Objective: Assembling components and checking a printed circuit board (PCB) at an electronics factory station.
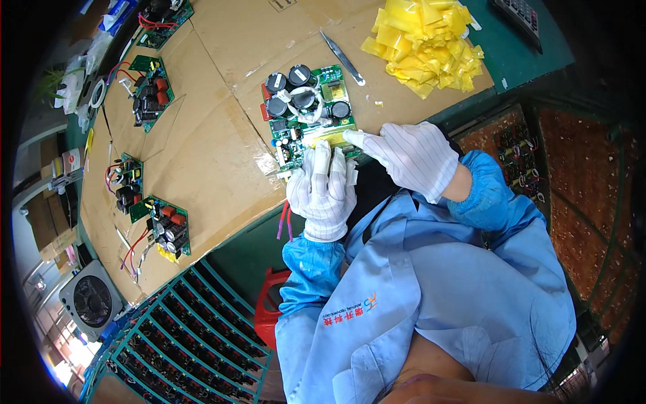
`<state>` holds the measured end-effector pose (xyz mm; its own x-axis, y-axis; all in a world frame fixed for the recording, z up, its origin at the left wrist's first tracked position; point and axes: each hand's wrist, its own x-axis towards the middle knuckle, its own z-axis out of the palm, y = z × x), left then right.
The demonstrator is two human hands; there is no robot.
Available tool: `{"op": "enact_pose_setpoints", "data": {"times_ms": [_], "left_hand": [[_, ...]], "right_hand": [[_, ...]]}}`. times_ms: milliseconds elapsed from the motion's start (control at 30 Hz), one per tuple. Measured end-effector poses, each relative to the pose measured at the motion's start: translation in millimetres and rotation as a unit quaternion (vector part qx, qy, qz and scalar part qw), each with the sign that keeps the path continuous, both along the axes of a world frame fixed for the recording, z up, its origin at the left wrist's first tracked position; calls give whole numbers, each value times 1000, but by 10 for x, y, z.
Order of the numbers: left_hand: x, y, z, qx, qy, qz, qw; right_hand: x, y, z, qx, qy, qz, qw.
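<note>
A green circuit board (336, 92) with large black capacitors and a white ring of cable lies in front of me on the cardboard. Along its near edge runs a piece of yellow tape (332, 137). My gloved left hand (323, 192) grips this near edge, its fingertips resting on the board by the tape and its thumb to the right. From the right, my gloved right hand (414, 158) reaches in; its outstretched index finger touches the tape's right end and the other fingers are bent. Both palms are hidden. Red wires (285, 221) hang below the left hand.
Tweezers (342, 57) lie beyond the board, beside a heap of yellow tape pieces (427, 44). Several other circuit boards (151, 94) line the cardboard's left side. A green rack (188, 330) of boards and a fan (91, 299) stand lower left. A remote control (518, 20) lies far right.
</note>
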<state>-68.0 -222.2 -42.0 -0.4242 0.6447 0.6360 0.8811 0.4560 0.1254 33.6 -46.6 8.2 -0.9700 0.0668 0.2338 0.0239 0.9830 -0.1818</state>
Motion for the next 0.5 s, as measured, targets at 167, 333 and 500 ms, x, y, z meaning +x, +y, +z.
{"op": "enact_pose_setpoints", "data": {"times_ms": [167, 333, 500], "left_hand": [[-30, -13, -20, -1, -6, -24, 1000], [4, -1, -37, 2, -8, -11, 1000], [-4, -25, -33, -4, -29, -15, 999]], "right_hand": [[-162, 105, 155, 24, -4, 26, 999], [-240, 304, 756, -42, 160, 2, 986], [-90, 599, 626, 6, 158, -139, 977]]}}
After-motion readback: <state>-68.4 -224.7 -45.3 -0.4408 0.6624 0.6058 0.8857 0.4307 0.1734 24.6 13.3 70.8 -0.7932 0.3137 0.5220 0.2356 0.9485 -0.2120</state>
